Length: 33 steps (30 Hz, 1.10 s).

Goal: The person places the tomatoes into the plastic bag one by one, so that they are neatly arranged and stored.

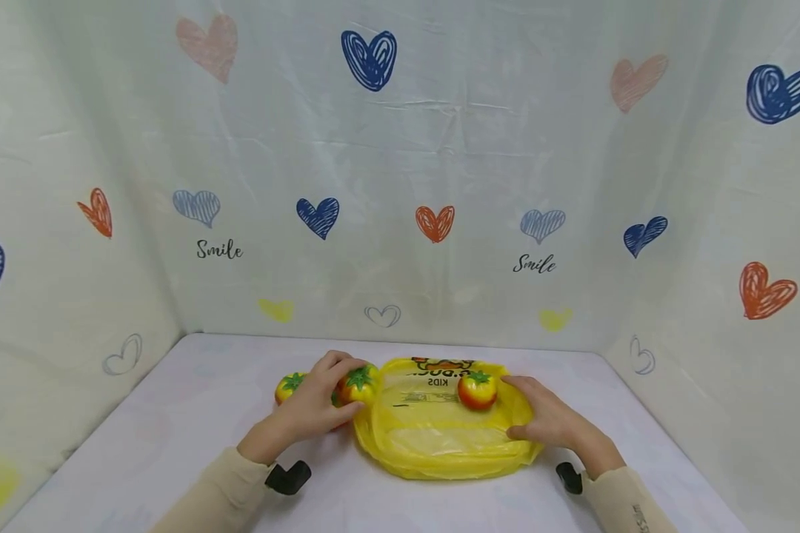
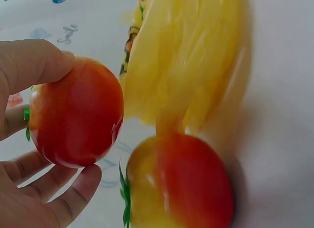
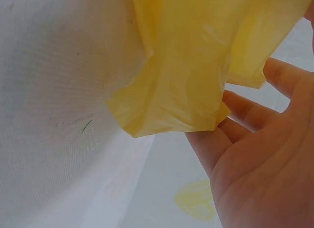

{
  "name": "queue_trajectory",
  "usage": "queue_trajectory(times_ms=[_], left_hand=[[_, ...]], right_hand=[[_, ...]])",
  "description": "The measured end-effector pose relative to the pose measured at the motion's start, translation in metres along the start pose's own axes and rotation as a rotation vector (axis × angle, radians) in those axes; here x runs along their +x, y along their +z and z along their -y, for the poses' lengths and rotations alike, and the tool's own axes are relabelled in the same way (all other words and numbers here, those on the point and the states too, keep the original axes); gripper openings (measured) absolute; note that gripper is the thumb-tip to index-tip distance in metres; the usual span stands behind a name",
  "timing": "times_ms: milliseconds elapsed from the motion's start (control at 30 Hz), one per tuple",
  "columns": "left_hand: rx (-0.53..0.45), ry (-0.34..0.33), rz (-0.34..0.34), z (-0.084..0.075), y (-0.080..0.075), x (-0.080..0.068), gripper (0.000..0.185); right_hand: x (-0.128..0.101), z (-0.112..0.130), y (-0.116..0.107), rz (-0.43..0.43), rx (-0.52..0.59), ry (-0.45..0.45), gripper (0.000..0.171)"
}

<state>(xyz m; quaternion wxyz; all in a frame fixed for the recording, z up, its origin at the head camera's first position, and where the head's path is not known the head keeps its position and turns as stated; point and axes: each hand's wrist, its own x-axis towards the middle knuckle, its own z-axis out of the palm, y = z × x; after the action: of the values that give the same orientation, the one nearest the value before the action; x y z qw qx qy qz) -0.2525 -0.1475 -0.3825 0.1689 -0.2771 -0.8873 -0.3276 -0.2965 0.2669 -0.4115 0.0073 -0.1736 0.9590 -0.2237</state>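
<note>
My left hand (image 1: 316,403) curls round a toy tomato (image 2: 73,113), thumb on top and fingers beneath, at the left edge of the yellow bag (image 1: 440,429), so it sits close to the opening. A second tomato (image 2: 179,184) lies just beside it on the table (image 1: 173,414). My right hand (image 1: 550,422) grips the bag's right edge, which I judge steadies it. A third tomato (image 1: 477,390) rests on the bag.
</note>
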Motion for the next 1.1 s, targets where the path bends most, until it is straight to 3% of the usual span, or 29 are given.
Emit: queue_trajectory(times_ms=[300, 667, 1100], left_hand=[[-0.028, 0.038, 0.053, -0.015, 0.018, 0.011, 0.054], [-0.029, 0.134, 0.098, -0.030, 0.036, 0.027, 0.053], [-0.033, 0.086, 0.196, -0.040, 0.056, 0.053, 0.054]], right_hand=[[-0.002, -0.001, 0.000, -0.007, 0.001, 0.003, 0.085], [0.000, -0.002, 0.000, -0.001, 0.004, 0.008, 0.084], [0.000, 0.001, -0.001, 0.000, 0.003, 0.022, 0.084]])
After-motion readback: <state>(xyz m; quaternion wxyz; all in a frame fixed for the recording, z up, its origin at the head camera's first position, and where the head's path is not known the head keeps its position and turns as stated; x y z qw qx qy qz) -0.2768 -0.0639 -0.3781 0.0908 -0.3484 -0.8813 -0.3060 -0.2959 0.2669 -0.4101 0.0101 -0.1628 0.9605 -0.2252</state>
